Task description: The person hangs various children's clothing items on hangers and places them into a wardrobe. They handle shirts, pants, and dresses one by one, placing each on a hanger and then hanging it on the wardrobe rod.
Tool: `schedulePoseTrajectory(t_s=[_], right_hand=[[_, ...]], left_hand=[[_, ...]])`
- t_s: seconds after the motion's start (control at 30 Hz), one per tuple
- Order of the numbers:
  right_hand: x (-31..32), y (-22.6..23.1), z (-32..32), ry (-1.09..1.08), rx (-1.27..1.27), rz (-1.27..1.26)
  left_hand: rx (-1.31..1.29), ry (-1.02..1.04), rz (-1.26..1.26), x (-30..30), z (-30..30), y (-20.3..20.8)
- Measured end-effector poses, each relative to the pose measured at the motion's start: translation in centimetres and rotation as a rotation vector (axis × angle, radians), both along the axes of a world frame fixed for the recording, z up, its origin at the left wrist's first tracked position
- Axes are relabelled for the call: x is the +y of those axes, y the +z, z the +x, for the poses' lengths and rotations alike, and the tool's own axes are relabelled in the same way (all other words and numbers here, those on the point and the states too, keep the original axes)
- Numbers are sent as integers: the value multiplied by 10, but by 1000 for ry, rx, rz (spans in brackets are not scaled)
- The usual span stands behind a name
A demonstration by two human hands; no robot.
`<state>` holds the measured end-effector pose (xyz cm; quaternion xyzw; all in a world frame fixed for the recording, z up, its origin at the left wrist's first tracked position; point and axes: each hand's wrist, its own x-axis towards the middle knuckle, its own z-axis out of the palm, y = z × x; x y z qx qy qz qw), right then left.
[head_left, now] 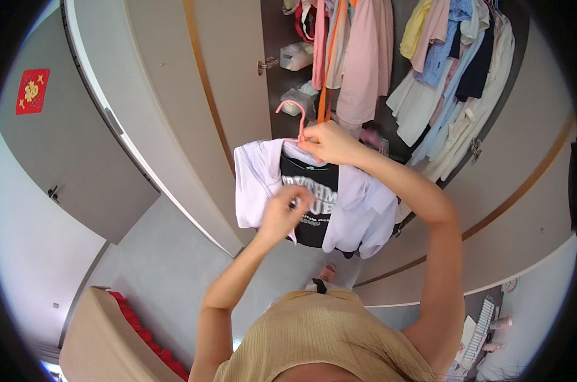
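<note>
My right hand [332,144] is closed round the neck of a pink clothes hanger [291,106], whose hook points up. From the hanger hang a pale lavender jacket or shirt [362,213], open at the front, and a black printed T-shirt [310,237] within it. My left hand [285,213] is in front of the garments, by the lavender front edge and the T-shirt's print. Motion smears its fingers, so I cannot tell whether they grip the cloth.
Ahead stands an open wardrobe with hanging clothes [365,63] and more garments [454,83] to the right. Clear plastic bins [297,57] sit on its shelves. A wardrobe door [231,83] stands at the left, a grey room door [78,140] beyond. A beige-covered piece of furniture [104,337] is at lower left.
</note>
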<state>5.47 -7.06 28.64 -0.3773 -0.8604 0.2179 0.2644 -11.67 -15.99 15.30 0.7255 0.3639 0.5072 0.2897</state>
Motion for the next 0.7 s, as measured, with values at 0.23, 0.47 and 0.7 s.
schedulePoseTrajectory(t_s=[0.23, 0.47, 0.7], right_hand=[[10, -1, 12, -77, -28, -45], [-9, 17, 40, -251, -31, -110], [-13, 37, 58, -425, -81, 56]], left_hand=[[-330, -643, -614, 13, 76, -48], [-58, -678, -577, 10, 53, -59], [45, -666, -455, 47, 40, -72]])
